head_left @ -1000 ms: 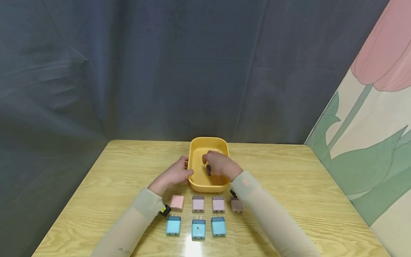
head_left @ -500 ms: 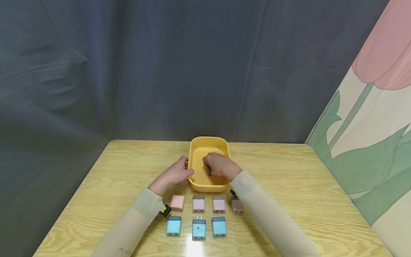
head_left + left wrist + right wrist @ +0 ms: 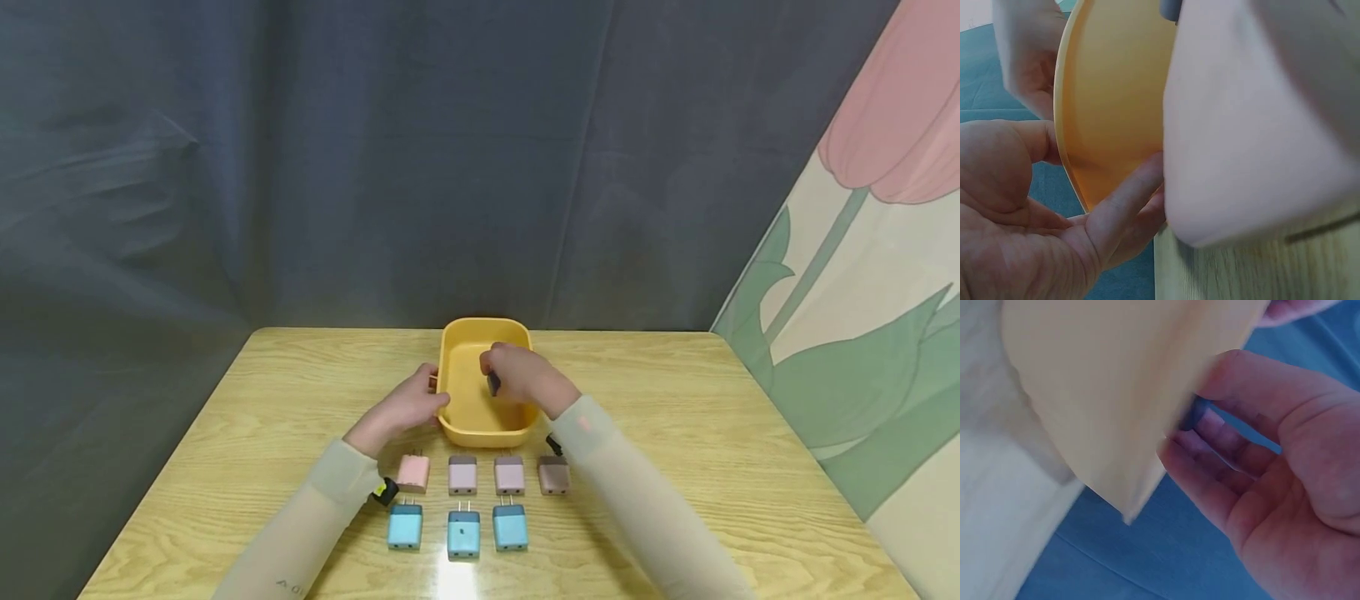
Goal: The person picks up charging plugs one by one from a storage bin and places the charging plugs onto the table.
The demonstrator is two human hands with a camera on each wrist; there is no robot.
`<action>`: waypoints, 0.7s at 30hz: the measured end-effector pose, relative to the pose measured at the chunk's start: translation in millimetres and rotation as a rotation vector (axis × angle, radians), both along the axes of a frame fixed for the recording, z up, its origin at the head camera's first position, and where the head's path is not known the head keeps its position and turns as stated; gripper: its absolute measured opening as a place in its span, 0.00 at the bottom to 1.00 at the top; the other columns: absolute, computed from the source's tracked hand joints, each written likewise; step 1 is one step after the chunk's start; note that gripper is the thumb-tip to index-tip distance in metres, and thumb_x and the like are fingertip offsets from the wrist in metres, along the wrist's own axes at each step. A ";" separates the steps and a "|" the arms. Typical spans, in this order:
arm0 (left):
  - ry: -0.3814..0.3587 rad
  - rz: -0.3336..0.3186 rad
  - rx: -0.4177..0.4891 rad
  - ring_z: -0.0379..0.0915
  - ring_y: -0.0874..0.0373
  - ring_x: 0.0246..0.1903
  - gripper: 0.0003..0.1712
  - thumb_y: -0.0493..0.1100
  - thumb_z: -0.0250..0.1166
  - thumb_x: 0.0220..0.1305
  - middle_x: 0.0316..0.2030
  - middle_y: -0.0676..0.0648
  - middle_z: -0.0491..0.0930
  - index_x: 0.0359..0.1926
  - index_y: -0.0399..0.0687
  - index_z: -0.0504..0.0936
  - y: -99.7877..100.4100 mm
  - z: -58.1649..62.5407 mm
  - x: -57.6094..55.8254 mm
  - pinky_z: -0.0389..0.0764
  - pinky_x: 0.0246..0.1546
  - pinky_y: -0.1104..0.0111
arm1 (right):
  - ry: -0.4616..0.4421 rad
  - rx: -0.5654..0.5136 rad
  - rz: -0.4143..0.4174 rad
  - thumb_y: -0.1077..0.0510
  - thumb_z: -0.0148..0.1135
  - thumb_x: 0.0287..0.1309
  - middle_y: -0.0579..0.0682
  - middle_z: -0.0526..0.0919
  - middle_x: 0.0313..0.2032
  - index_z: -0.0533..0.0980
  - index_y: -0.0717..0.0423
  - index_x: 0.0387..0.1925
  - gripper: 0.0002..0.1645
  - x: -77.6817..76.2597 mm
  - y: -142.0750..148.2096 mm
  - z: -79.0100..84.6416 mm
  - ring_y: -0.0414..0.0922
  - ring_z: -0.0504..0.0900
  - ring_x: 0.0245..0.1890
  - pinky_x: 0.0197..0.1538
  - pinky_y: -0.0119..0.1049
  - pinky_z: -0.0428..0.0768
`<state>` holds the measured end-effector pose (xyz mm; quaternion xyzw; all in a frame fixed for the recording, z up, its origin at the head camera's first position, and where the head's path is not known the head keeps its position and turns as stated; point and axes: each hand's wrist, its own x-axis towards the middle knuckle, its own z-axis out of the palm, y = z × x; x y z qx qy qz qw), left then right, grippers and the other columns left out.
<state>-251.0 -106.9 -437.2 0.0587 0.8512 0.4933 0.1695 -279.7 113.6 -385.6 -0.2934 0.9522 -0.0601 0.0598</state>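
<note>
A yellow plastic basin (image 3: 487, 439) stands at the table's far middle. My left hand (image 3: 403, 404) grips its left rim, thumb on the inner side and fingers outside, as the left wrist view also shows. My right hand (image 3: 521, 371) is over the basin's right half. It pinches a small dark block (image 3: 493, 383), mostly hidden by the fingers; in the right wrist view a dark blue bit of it shows between thumb and fingers. Nearer to me lie a pink wall charger (image 3: 413, 473), a lilac charger (image 3: 462, 476) and a light blue charger (image 3: 463, 534), among others.
The chargers form two rows in front of the basin, the back row ending with a brownish charger (image 3: 554, 475) beside my right sleeve (image 3: 637, 492). A dark curtain (image 3: 420, 167) hangs behind the wooden table (image 3: 675, 400). A flower-patterned wall (image 3: 862, 350) is at right.
My right hand has risen slightly and shifted right with the dark block between its fingers. The left hand stays on the basin's rim, and the chargers lie as before.
</note>
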 end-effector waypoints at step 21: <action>0.001 -0.004 0.014 0.82 0.47 0.60 0.33 0.40 0.58 0.78 0.73 0.33 0.73 0.78 0.36 0.62 -2.8 -0.9 0.1 0.91 0.55 0.56 | 0.077 -0.025 -0.004 0.70 0.81 0.52 0.49 0.82 0.36 0.84 0.54 0.38 0.16 76.3 47.0 44.7 0.43 0.75 0.34 0.40 0.36 0.79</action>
